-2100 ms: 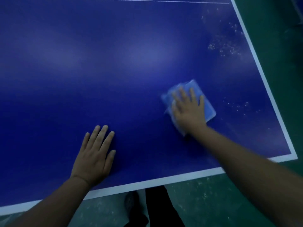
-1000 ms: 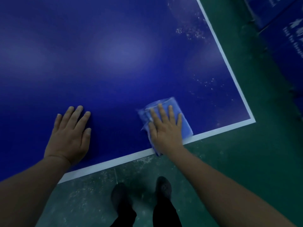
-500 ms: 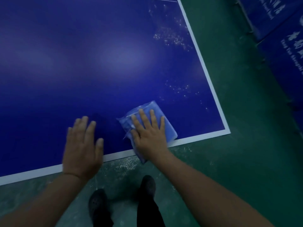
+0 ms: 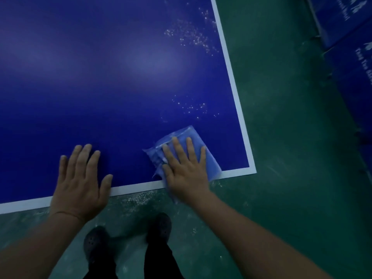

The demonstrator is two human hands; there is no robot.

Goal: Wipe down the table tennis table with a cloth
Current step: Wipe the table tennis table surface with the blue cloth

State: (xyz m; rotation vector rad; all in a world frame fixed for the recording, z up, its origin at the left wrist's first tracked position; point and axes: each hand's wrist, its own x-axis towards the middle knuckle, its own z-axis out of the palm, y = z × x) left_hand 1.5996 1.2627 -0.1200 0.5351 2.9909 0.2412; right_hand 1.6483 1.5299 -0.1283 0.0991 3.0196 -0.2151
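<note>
2 hands flat on the table [image 4: 120, 87], fingers straight. Right hand [image 4: 186, 171] presses the folded blue cloth [image 4: 198, 144] at the near edge, close to the right corner. Left hand [image 4: 81, 178] rests bare beside it. White specks [image 4: 191, 106] just beyond the cloth.

Blue table [image 4: 100, 87] — folded cloth [image 4: 209, 158] and white specks [image 4: 191, 38] on it.
</note>
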